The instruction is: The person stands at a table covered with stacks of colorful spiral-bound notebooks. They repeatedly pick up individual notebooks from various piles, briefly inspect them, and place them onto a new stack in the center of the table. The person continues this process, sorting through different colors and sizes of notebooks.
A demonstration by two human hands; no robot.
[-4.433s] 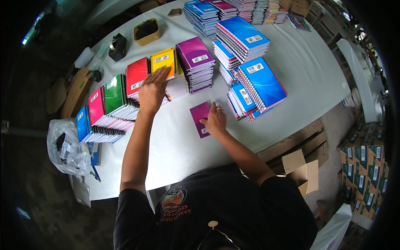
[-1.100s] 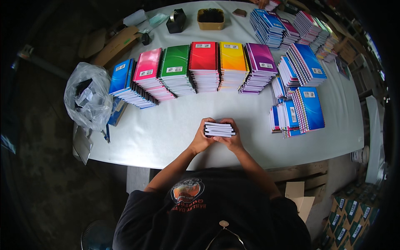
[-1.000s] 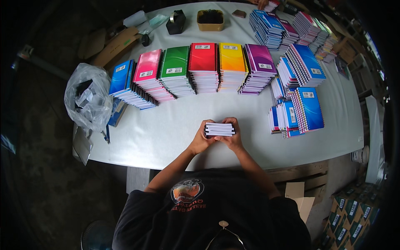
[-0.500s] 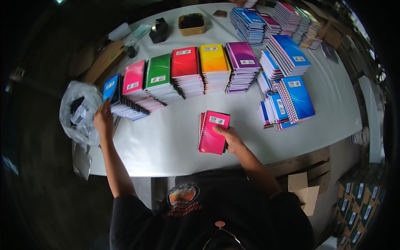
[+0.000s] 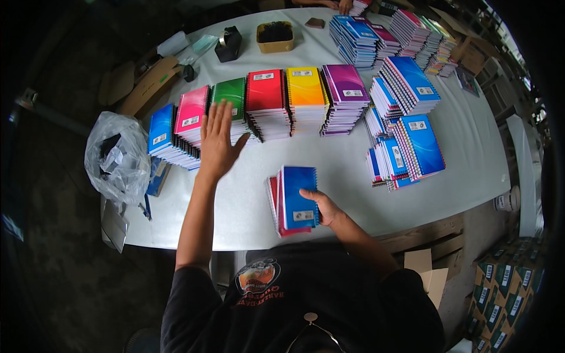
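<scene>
My right hand (image 5: 325, 209) grips a small fanned bundle of spiral notebooks, thumb across the blue notebook (image 5: 299, 191) on top; red and pink edges stick out beneath it. My left hand (image 5: 216, 144) holds nothing, its fingers stretched out, and hovers in front of the row of stacks, hiding part of the green one. From left to right that row has a blue stack (image 5: 163, 125), a pink stack (image 5: 192, 107), a green stack (image 5: 229, 91), a red stack (image 5: 264, 95), a yellow stack (image 5: 306, 91) and a purple stack (image 5: 344, 81).
Bundles of blue notebooks (image 5: 422, 144) lie on the table's right side, with more stacks (image 5: 355, 44) behind. At the far edge are a tape dispenser (image 5: 228, 48) and a yellow tub (image 5: 275, 44). A plastic bag (image 5: 118, 165) hangs at the left. Another person's hands (image 5: 344, 7) show at the top.
My left hand has left the blue stack and moved right, fingers now spread. A blue notebook now covers the pink one on the bundle in my right hand, which has shifted slightly nearer me.
</scene>
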